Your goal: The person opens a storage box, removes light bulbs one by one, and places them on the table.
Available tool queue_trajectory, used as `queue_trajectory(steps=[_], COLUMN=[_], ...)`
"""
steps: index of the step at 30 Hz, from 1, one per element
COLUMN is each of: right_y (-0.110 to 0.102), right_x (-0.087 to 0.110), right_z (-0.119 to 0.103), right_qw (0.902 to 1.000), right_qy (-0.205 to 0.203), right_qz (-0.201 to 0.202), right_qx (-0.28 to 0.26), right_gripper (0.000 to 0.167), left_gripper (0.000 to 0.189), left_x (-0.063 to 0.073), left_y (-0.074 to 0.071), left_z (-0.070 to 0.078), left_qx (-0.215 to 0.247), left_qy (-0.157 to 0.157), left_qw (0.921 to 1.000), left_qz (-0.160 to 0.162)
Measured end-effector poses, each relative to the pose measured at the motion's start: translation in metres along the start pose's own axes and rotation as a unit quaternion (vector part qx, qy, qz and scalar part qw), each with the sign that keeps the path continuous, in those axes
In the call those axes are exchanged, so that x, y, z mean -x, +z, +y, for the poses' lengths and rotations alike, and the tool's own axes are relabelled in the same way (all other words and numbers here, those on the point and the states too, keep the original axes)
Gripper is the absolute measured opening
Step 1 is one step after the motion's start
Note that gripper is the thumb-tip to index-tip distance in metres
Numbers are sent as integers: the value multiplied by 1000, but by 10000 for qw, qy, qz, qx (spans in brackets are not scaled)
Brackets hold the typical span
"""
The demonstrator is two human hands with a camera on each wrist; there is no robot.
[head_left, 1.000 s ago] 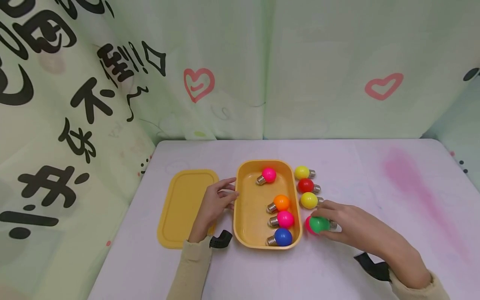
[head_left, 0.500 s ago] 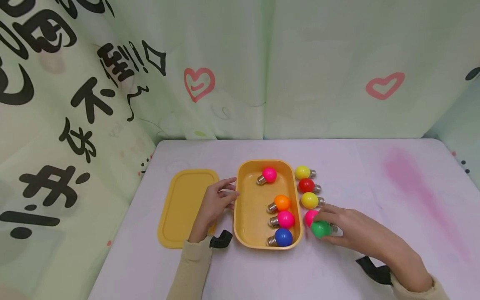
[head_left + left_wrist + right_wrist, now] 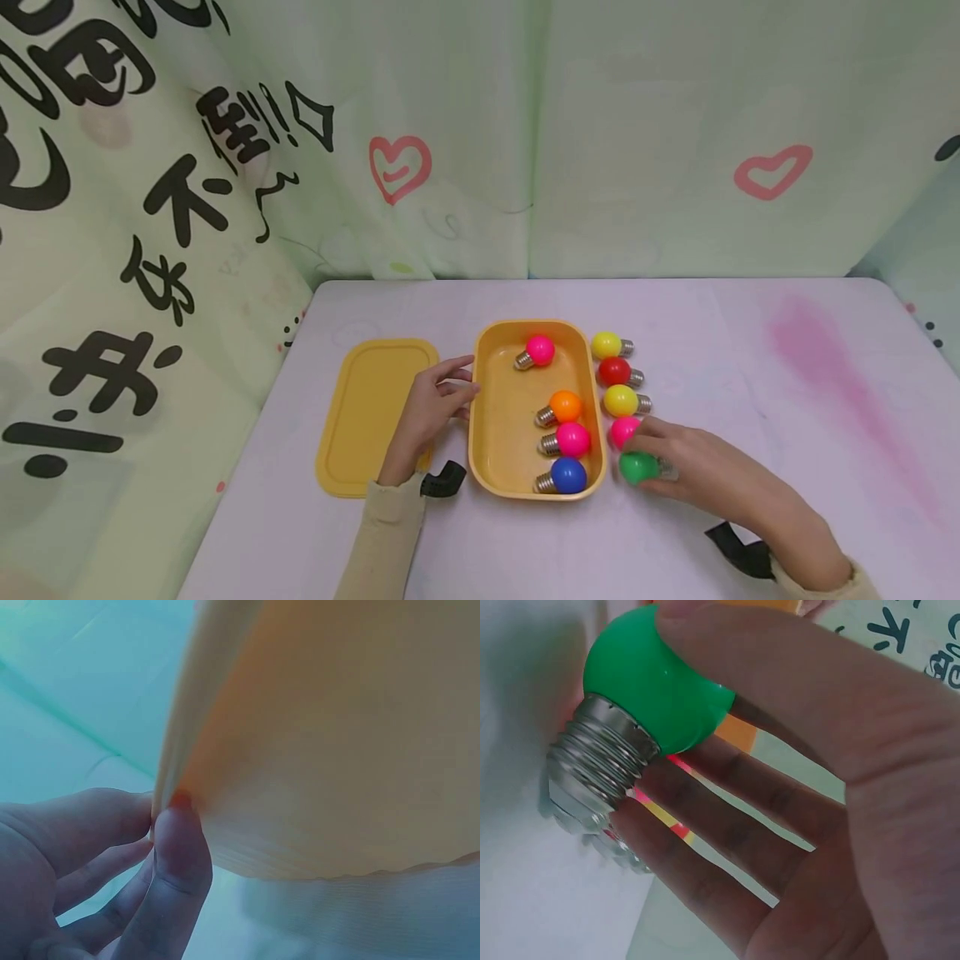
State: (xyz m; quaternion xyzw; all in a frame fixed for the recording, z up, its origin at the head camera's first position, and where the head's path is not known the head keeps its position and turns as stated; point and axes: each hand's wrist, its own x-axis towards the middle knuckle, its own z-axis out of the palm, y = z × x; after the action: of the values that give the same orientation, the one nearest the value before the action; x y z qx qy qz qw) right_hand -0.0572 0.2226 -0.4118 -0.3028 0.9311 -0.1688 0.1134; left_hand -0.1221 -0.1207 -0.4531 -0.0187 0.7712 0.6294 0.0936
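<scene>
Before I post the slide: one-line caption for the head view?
Left hand grips a yellow tray containing four bulbs; right hand holds a green bulb just outside it.

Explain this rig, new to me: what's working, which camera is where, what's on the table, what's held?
No robot: a person works bare-handed. The left hand pinches a yellow tray by its edge; the right hand holds a green light bulb. The wide picture comes from a head-worn camera, the close-ups from one on each wrist. On the table, a yellow lid lies left of the tray. In the tray, far to near: pink bulb, orange bulb, second pink bulb, blue bulb. Right of it, likewise: yellow bulb, red bulb, second yellow bulb, partly covered pink bulb.
</scene>
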Motion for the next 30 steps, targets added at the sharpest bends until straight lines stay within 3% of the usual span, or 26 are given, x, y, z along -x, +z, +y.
queue_trajectory(steps=[15, 23, 30], right_y=[13, 14, 14], right_x=[-4, -4, -4], right_z=[0, 1, 2], right_qw=[9985, 9954, 9947], right_qy=[-16, -114, -146], right_qz=[148, 444, 510], right_qx=[529, 843, 879], right_gripper=[43, 47, 49], left_gripper=[48, 48, 48], left_x=[-1, 0, -1], left_y=[0, 0, 0], left_z=[-1, 0, -1], left_qx=[-37, -6, 4], left_qy=[-3, -21, -20], left_qw=[10000, 10000, 10000], left_qz=[25, 12, 8])
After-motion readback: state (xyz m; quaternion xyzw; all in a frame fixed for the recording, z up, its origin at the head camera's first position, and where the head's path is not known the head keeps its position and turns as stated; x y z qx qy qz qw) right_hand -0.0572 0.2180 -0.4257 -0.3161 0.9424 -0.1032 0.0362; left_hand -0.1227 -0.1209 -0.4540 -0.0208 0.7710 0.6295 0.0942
